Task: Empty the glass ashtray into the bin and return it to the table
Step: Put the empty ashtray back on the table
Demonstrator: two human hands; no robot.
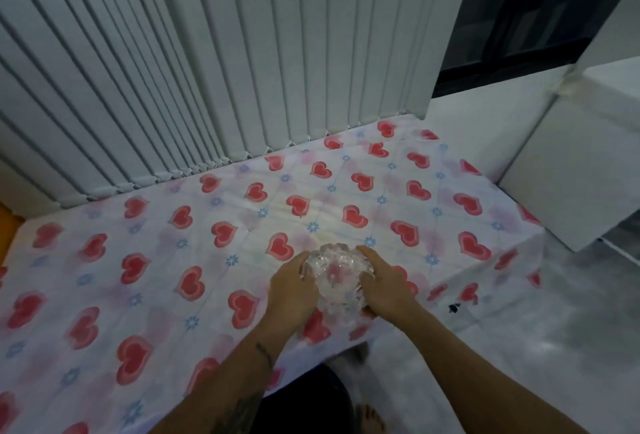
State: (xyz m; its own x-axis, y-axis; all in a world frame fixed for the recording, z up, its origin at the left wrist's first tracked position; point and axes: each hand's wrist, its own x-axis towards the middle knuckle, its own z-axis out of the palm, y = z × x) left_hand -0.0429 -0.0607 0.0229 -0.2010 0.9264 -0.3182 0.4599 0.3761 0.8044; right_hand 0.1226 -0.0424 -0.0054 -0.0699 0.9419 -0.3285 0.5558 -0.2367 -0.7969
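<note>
Hands flank the clear, faceted round glass ashtray (335,277) on both sides: the left hand (291,290) curls against its left wall and the right hand (386,283) against its right, each gripping it equally near. Directly between the palms, the ashtray sits at the near edge of the heart-patterned tablecloth (166,260); lifted or resting, I cannot tell. No bin shows, so the carry direction is unclear.

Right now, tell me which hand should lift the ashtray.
Either; slightly the right hand. Both it and the left hand cup the ashtray on the table, but the right is nearer the edge.
</note>
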